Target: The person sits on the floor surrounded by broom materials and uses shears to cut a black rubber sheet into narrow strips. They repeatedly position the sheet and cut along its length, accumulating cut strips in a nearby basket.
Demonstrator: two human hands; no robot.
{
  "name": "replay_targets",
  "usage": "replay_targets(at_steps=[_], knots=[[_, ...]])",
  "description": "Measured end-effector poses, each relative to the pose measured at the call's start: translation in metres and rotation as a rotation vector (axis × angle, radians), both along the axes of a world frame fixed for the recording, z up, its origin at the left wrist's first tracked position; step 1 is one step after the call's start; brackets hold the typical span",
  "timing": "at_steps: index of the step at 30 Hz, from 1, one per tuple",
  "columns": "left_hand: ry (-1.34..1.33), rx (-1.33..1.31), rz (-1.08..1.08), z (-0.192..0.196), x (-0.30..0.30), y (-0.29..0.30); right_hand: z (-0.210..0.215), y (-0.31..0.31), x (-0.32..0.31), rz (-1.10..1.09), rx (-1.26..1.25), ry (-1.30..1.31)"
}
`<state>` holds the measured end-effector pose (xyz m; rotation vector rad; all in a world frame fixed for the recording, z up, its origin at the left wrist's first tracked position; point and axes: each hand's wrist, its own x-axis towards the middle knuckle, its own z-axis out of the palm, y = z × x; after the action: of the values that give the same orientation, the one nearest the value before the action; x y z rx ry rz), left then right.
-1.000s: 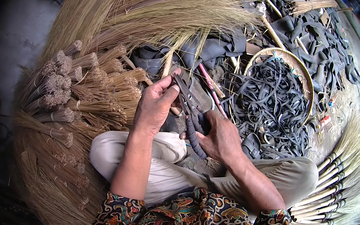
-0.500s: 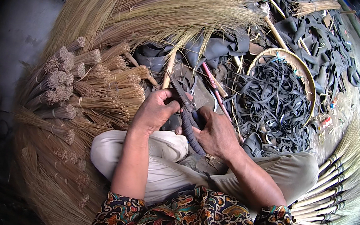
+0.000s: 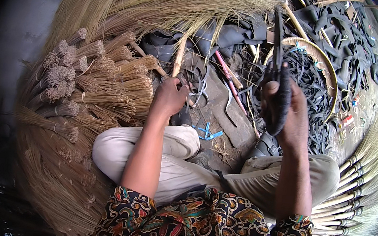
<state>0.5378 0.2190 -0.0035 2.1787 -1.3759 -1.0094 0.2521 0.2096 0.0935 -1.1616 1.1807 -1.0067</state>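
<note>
My right hand (image 3: 294,111) is raised in front of the basket, closed around the dark wrapped handle of what looks like scissors (image 3: 278,41), whose long dark blades point away from me. My left hand (image 3: 170,97) is low above my left shin, with its fingers curled. It sits at the near end of a pale wooden stick (image 3: 179,56). Something dark shows at its fingertips, but I cannot make out what it holds. A scrap of blue plastic tie (image 3: 207,131) lies on the floor between my hands.
A round woven basket (image 3: 333,85) holds tangled black rubber strips (image 3: 309,69). Long grass stalks (image 3: 166,6) spread across the far side. Bundled stalks (image 3: 103,77) are piled at left. Finished-looking brushes (image 3: 345,193) fan out at right, and a pink stick (image 3: 226,72) lies ahead.
My right hand has lifted the scissors up and to the right, away from my left hand. My left hand has shifted slightly right and up, uncovering the blue tie and floor.
</note>
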Motion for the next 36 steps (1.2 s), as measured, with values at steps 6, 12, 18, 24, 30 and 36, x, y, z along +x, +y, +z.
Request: replay_targets(at_steps=[6, 12, 18, 24, 30, 36], knots=[[-0.093, -0.117, -0.006, -0.091, -0.014, -0.028, 0.032, 0.003, -0.043, -0.158, -0.095, -0.008], [-0.056, 0.283, -0.058, -0.195, -0.086, -0.045, 0.025, 0.003, -0.073, -0.197, -0.123, -0.063], [-0.311, 0.428, -0.104, -0.271, -0.133, -0.008, 0.012, -0.006, -0.089, -0.234, -0.082, 0.019], [-0.231, 0.435, -0.336, -0.254, -0.075, -0.035, 0.003, -0.017, -0.092, -0.250, -0.018, 0.028], [-0.442, 0.919, -0.698, -0.172, 0.041, -0.100, -0.003, -0.021, -0.084, -0.200, 0.004, 0.063], [0.019, 0.369, 0.151, -0.153, 0.127, -0.152, -0.007, -0.025, -0.077, -0.136, 0.062, 0.157]])
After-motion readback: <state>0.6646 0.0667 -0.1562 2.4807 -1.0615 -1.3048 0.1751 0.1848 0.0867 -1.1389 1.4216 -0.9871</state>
